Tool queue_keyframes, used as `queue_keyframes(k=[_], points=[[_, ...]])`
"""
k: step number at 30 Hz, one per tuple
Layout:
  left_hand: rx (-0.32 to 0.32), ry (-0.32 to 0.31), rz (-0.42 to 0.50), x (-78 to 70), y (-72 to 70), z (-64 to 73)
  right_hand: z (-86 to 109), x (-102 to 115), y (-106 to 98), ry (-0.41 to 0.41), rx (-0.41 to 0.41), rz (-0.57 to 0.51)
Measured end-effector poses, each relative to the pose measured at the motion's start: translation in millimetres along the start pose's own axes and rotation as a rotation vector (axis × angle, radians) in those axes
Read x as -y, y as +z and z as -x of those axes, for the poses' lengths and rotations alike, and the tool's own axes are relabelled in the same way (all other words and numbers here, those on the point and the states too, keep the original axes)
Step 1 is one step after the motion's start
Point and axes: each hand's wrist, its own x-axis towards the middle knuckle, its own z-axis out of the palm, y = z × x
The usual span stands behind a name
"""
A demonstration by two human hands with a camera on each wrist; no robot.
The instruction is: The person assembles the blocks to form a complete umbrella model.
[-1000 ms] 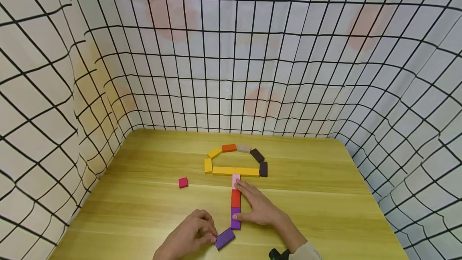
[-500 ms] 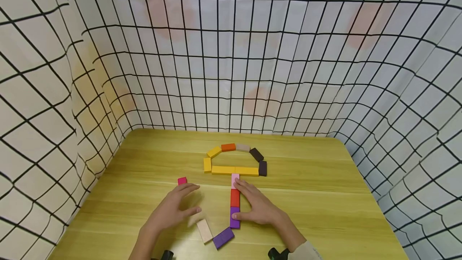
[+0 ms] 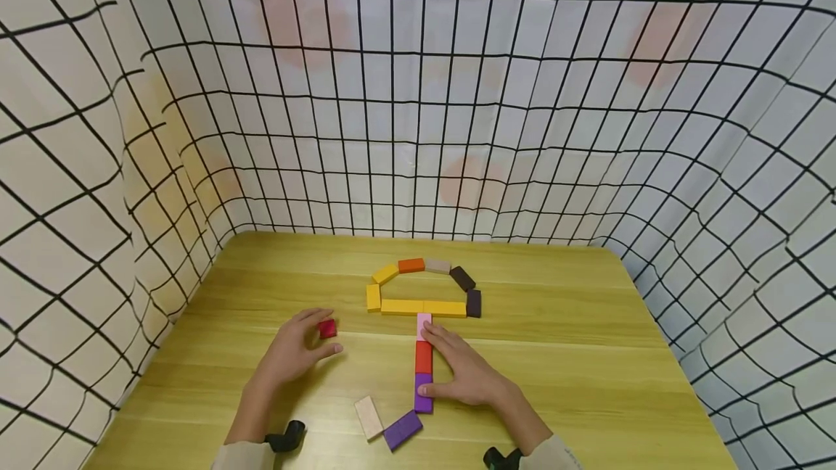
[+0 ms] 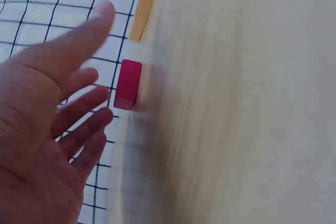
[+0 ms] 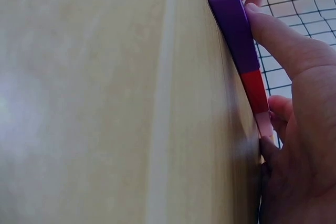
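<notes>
My left hand [image 3: 290, 354] is around a small crimson block [image 3: 328, 328], thumb and fingers spread on either side. In the left wrist view a gap shows between the fingers and the crimson block [image 4: 128, 83]. My right hand [image 3: 470, 372] rests along a column of blocks, its fingertips on the pink block [image 3: 423, 319] and its thumb on the upright purple block [image 3: 424, 405]. Between those two lies a red block [image 3: 423, 357]. A slanted purple block [image 3: 403, 430] meets the column's near end, and a pale wooden block [image 3: 369, 418] angles off it.
Beyond the column, two yellow blocks [image 3: 403, 307] form a straight bar. Over it curves an arch of yellow, orange [image 3: 411, 265], greyish and dark brown blocks [image 3: 462, 278]. Black wire mesh [image 3: 418, 143] walls the wooden table [image 3: 555, 310] at the back and sides.
My left hand has left the near blocks, uncovering the pale wooden block, and moved up and left to the crimson block. The right hand stays on the column.
</notes>
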Motion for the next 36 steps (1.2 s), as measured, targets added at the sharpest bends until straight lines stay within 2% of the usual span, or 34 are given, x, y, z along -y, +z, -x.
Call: queue_keyframes(k=[9, 16, 23, 26, 33, 36], points=[[-0.003, -0.030, 0.012, 9.3, 3.3, -2.1, 1.0, 3, -1, -0.013, -0.010, -0.007], [-0.013, -0.043, 0.060, 16.8, 6.4, -1.5, 1.3, 4, 0, -0.018, -0.011, 0.004], [0.013, -0.061, 0.126, 10.2, 5.9, 0.0, -0.1, 2, 0, -0.015, -0.014, 0.009], [0.044, -0.028, 0.166, 4.5, 6.5, 1.9, -0.7, 1, 0, -0.013, -0.011, 0.010], [0.154, 0.134, 0.157, -11.1, 12.7, 6.4, -1.3, 0, 0, -0.011, -0.008, 0.007], [0.205, 0.167, 0.167, -18.4, 16.8, 8.1, -1.6, 0, 0, -0.014, -0.010, 0.010]])
